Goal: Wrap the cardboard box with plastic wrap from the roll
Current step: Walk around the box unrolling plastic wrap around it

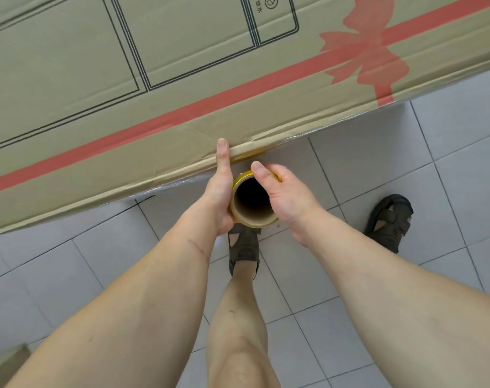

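Pale floor tiles (378,169) lay under the big cardboard box (126,107); a sheen of film already clung along its near lower edge, so wrapping seemed begun, most faces still bare. Upright beside that edge stood the roll (253,204), left hand (220,191) curled round it, right hand (286,191) cupping it. Sandalled feet (389,219) crowded close.

One big brown cardboard box (182,79) with a red printed bow, one cardboard-cored roll of plastic wrap (252,203) — two bare hands, two dark strapped sandals.
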{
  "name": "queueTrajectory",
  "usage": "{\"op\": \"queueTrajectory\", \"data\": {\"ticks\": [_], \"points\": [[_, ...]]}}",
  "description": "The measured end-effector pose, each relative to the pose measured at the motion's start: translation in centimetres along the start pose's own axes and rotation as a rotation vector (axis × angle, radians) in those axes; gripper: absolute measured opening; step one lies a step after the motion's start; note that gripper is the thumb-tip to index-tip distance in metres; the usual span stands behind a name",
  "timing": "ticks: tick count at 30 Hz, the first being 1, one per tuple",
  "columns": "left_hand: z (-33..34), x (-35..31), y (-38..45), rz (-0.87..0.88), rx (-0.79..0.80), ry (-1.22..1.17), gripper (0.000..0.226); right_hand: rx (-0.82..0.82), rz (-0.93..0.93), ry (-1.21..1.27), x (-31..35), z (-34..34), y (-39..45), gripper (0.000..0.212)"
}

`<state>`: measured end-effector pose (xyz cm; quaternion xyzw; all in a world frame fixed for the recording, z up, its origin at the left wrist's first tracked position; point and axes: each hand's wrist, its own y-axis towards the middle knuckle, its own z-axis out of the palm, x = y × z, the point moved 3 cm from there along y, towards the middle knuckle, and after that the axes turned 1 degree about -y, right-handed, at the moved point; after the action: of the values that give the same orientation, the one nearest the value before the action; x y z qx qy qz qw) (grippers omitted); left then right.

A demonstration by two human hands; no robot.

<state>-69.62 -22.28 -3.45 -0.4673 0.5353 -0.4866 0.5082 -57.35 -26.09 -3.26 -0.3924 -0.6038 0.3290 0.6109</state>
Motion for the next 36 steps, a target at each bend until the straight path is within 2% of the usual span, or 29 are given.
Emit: {"op": "queueTrajectory", "data": {"ticks": [2,4,7,10,14,16,18,21,23,26,28,32,34,36], "points": [[0.4,-0.6,0.2,0.052,-0.041,0.032,0.107,0.043,0.015,0.033,0.0,-0.3,0.1,0.093],[1.1,-0.7,-0.2,0.047,0.023,-0.004,0.102,0.08,0.013,0.069,0.2,-0.9,0.2,0.092],[2.5,0.1,-0.1,-0.001,0.097,-0.079,0.118,0.063,-0.043,0.045,0.7,-2.5,0.1,0.061],[4.0,0.4,0.1,-0.015,0.075,-0.123,0.126,0.014,-0.104,-0.034,1.1,-4.2,0.2,0.05],[4.5,-0.6,0.4,0.054,-0.037,-0.024,0.11,0.058,-0.069,0.009,1.4,-5.1,0.4,0.058],[5.0,-0.6,-0.1,0.039,0.01,-0.061,0.106,0.082,-0.037,0.059,1.4,-5.3,0.4,0.064],[5.8,0.0,0.0,0.014,0.064,-0.123,0.115,0.068,-0.036,0.059,1.2,-5.8,0.6,0.064],[7.3,0.9,0.1,-0.018,0.103,-0.173,0.132,0.025,-0.071,-0.029,1.0,-7.3,0.7,0.059],[8.2,0.7,0.0,-0.006,0.052,-0.095,0.126,0.014,-0.081,-0.029,1.0,-8.4,0.7,0.056],[8.8,-0.2,0.3,0.085,-0.064,0.04,0.101,0.058,-0.059,0.046,1.4,-9.2,0.8,0.057],[9.2,-0.6,0.2,0.076,-0.017,-0.01,0.103,0.073,-0.044,0.064,1.7,-9.4,1.0,0.06],[10.8,0.2,0.1,-0.005,0.115,-0.15,0.125,0.022,-0.078,-0.043,1.4,-10.6,1.2,0.054],[11.6,0.3,0.0,-0.01,0.098,-0.107,0.127,-0.001,-0.098,-0.051,1.4,-11.7,1.2,0.051],[12.1,-0.1,0.2,0.028,-0.008,0.009,0.114,0.034,-0.074,-0.004,1.1,-12.8,1.3,0.04]]}}
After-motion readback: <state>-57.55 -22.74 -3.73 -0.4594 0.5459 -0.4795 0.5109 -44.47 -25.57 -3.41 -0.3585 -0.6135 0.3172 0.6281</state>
